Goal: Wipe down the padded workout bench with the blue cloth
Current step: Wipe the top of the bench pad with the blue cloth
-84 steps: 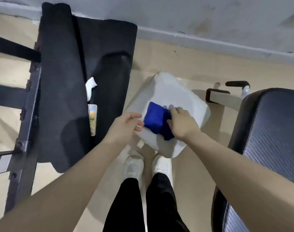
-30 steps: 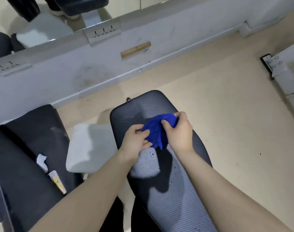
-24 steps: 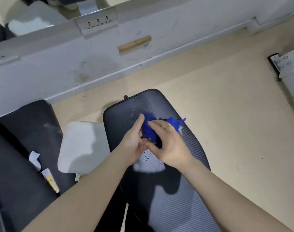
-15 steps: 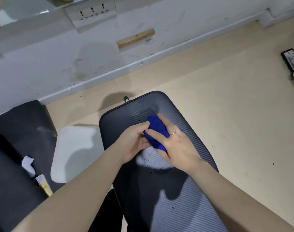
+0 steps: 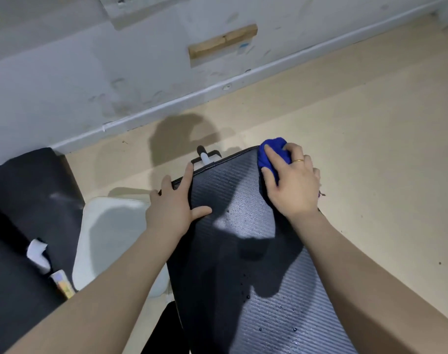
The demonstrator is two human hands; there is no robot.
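The padded workout bench (image 5: 233, 190) is black with fine ribbing and runs from the lower right toward the wall; water droplets sit on its surface. My right hand (image 5: 293, 186) presses the bunched blue cloth (image 5: 271, 149) onto the bench's far right corner, fingers spread over it. My left hand (image 5: 174, 205) lies flat with fingers apart on the bench's far left edge, holding nothing.
A white plastic container (image 5: 108, 231) stands on the floor left of the bench. A black mat (image 5: 26, 195) with a white tissue (image 5: 37, 254) and a small tube (image 5: 62, 282) lies further left. The grey wall (image 5: 115, 72) runs behind; beige floor (image 5: 371, 123) spreads to the right.
My right hand has slid the cloth from the bench's middle to its far right corner. My left hand let go of the cloth and now rests flat on the left edge.
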